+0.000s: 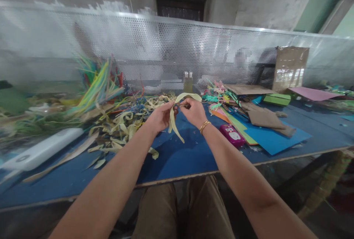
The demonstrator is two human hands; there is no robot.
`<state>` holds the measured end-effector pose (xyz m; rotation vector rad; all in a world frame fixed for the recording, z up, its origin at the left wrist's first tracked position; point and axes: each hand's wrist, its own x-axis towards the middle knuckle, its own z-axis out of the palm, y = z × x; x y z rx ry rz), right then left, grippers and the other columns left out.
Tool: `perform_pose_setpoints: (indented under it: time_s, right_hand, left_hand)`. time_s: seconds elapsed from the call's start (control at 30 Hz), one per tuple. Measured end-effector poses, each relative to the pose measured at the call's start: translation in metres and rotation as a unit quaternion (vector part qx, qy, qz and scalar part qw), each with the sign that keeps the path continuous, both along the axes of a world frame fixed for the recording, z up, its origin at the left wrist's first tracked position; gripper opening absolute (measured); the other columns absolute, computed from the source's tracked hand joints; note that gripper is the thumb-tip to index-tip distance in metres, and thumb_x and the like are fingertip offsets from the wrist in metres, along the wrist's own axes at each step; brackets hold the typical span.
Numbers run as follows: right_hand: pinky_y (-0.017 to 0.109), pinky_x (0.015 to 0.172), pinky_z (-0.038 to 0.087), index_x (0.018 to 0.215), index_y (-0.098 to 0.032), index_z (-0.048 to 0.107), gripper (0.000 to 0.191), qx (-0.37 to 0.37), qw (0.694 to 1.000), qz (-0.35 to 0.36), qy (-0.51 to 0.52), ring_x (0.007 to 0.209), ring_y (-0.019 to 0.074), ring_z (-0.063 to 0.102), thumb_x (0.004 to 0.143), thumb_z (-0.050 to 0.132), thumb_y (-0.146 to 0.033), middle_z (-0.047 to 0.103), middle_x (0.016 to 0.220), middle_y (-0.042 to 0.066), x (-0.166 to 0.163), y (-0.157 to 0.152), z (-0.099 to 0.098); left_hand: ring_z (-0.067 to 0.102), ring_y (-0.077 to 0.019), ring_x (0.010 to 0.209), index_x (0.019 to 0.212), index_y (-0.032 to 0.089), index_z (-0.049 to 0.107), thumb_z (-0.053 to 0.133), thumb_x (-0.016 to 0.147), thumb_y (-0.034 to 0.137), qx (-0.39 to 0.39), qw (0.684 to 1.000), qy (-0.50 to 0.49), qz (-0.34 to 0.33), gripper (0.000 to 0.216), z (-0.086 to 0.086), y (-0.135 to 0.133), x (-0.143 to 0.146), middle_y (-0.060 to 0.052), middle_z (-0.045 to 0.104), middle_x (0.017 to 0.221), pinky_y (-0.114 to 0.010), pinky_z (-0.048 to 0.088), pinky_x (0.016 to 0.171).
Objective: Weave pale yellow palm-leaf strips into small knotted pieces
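Before a container of unclear contents, left fingers pinch a pale strip, right fingers closed together beside it.

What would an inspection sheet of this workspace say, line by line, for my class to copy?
Surface: blue table, with small scraps scattered on it.
Job's things: pale strip between the hands; heap of similar strips to the left.
Clutter: coloured strands and white object at left; purple case, blue paper and brown cardboard at right.
Hands: left hand grips the strip; right hand pinched beside it.
Cables: nothing seen for certain.
Surroundings: perforated metal screen, grey wall behind.
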<state>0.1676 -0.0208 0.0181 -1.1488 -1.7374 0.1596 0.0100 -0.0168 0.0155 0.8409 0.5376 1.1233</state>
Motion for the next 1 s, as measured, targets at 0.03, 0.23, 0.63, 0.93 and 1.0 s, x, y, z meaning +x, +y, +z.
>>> perform_pose_setpoints:
  time_s: [0.03,0.23,0.63,0.93,1.0]
  right_hand:
    - [0.029,0.065,0.046,0.079,-0.021,0.067,0.009,-0.002,1.0,-0.005,-0.003,0.067,0.0172,0.061,0.075,0.061,-0.026,0.07,0.073,0.003,0.0,0.0,0.0]
    - [0.031,0.078,0.048,0.082,-0.021,0.071,0.018,-0.029,0.997,0.075,-0.004,0.08,0.0189,0.065,0.083,0.055,-0.028,0.073,0.085,0.004,0.001,0.001,0.0]
    - [0.027,0.072,0.046,0.077,-0.019,0.074,0.021,-0.07,0.996,0.054,-0.002,0.076,0.0169,0.066,0.084,0.059,-0.032,0.073,0.079,0.003,0.004,0.0,0.003]
    - [0.031,0.074,0.044,0.078,-0.015,0.072,0.021,0.019,0.981,-0.131,-0.144,0.085,0.0238,0.064,0.082,0.058,-0.031,0.071,0.084,0.012,-0.011,-0.012,0.002]
    - [0.03,0.073,0.044,0.079,-0.016,0.072,0.022,-0.005,0.988,-0.102,-0.112,0.083,0.0229,0.065,0.083,0.057,-0.031,0.072,0.083,0.01,-0.01,-0.009,0.002]
  left_hand:
    - [0.059,-0.0112,0.058,0.079,0.015,0.064,0.064,0.078,0.018,0.008,1.0,0.002,0.002,0.003,-0.001,0.0,0.0,-0.002,0.064,0.066,-0.022,0.048,0.054]
    - [0.056,-0.0102,0.05,0.073,0.015,0.064,0.069,0.074,0.015,0.035,0.999,0.038,-0.003,0.005,-0.005,0.003,0.002,0.0,0.063,0.062,-0.022,0.047,0.049]
    - [0.059,-0.0102,0.054,0.077,0.012,0.068,0.067,0.071,0.009,0.056,0.993,0.079,0.066,0.007,-0.004,0.002,0.005,-0.003,0.065,0.064,-0.02,0.048,0.053]
    - [0.047,-0.0081,0.047,0.065,0.012,0.068,0.079,0.057,0.018,0.144,0.962,0.128,0.194,0.015,-0.015,0.009,0.016,0.001,0.058,0.051,-0.022,0.036,0.049]
    - [0.047,-0.009,0.049,0.065,0.012,0.068,0.079,0.057,0.022,0.156,0.956,0.133,0.21,0.017,-0.016,0.009,0.018,0.002,0.058,0.052,-0.023,0.036,0.051]
